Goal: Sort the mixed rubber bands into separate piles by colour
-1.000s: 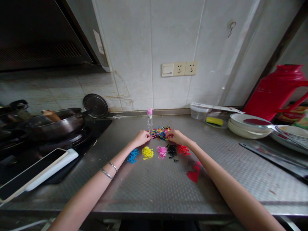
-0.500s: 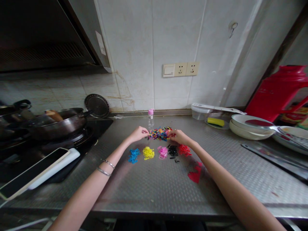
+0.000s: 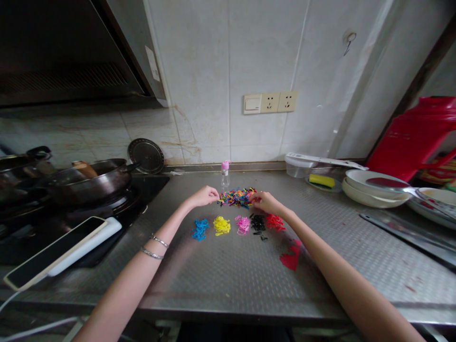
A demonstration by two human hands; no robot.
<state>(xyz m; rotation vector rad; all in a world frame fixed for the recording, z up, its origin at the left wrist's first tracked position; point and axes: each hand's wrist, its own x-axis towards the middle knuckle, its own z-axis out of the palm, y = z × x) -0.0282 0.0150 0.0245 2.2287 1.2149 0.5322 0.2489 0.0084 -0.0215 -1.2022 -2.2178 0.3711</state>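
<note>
A heap of mixed-colour small rubber bands [image 3: 235,197] lies on the steel counter between my two hands. At its left end my left hand [image 3: 205,195] pinches thumb and fingers together; what is in them is too small to make out. My right hand [image 3: 266,202] touches the heap's right end, its fingers closed and their tips partly hidden. In a row nearer to me are blue bands [image 3: 200,229], yellow bands [image 3: 222,226], pink bands [image 3: 242,225], black bands [image 3: 258,223] and red bands [image 3: 275,222]. A clear bottle with a pink cap [image 3: 225,166] stands behind the heap.
A red scrap [image 3: 291,257] lies by my right forearm. On the left are a pan [image 3: 107,183] on the stove and a phone [image 3: 57,251]. To the right stand a plastic tub [image 3: 299,167], a yellow sponge [image 3: 321,180], bowls [image 3: 374,194], a knife [image 3: 402,235] and a red flask [image 3: 402,137].
The whole view has shifted slightly, so things appear a little further right. Both hands stay at the ends of the mixed heap, with hardly any movement.
</note>
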